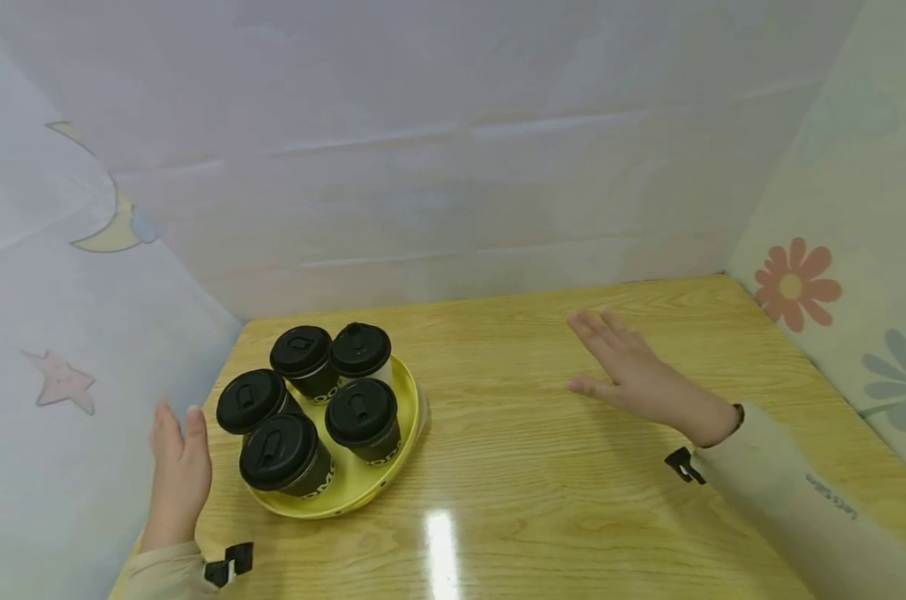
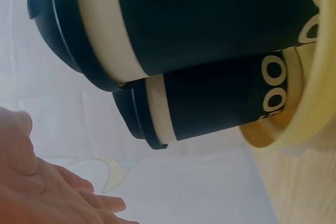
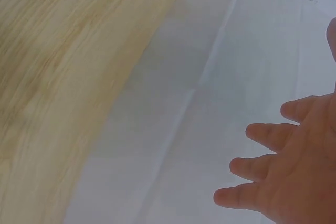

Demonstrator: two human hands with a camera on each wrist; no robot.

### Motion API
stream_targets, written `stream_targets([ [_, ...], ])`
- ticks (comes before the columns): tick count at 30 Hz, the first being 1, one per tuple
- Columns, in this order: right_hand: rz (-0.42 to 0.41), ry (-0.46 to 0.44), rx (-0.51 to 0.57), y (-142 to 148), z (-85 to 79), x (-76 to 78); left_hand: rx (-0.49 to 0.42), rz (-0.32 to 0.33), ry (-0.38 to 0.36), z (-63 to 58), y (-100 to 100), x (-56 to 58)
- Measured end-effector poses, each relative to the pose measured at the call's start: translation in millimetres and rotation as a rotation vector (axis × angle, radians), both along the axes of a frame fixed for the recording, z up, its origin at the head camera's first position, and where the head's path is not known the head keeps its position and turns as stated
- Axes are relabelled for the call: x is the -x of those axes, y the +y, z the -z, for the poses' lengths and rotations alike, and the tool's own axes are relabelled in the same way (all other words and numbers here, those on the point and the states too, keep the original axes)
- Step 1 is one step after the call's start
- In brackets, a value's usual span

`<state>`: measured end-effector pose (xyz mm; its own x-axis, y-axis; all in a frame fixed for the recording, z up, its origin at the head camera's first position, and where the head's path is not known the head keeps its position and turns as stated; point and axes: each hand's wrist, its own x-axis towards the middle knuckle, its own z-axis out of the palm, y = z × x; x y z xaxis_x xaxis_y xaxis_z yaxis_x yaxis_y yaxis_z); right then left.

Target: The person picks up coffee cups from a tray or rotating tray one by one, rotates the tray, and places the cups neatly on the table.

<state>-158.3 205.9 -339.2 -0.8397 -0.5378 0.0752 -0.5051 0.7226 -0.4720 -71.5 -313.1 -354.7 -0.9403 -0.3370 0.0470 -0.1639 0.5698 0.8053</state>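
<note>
Several dark paper cups with black lids, such as the front cup point(image 1: 277, 454), stand upright in a round yellow tray point(image 1: 347, 496) on the left of the table. One cup at the back right point(image 1: 361, 350) shows a pale side below its lid. My left hand point(image 1: 180, 475) is held up just left of the tray, fingers straight, touching nothing; the left wrist view shows two cups point(image 2: 210, 22) beside it. Over the right part of the table my right hand point(image 1: 633, 375) hovers with extended fingers point(image 3: 252, 167) and an empty palm.
The wooden table point(image 1: 513, 467) meets a pale cloth wall point(image 1: 460, 192) at the back. Cloth walls also stand at the left, with a moon point(image 1: 118, 229) and star point(image 1: 62, 382), and at the right, with flowers point(image 1: 792, 286).
</note>
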Motion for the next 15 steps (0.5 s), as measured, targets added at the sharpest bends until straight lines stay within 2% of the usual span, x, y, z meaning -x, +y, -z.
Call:
stream_targets([
  [5,0.009,-0.015,0.029,-2,3.8,-0.7,-0.091,-0.084,0.000,6.5,1,-1.5],
  [12,0.007,-0.039,0.053,-6,6.8,-1.1,-0.329,-0.240,-0.025,15.6,3,-2.1],
  [15,0.002,-0.041,0.061,-8,9.5,-0.4,-0.410,-0.274,-0.021,22.2,4,0.1],
])
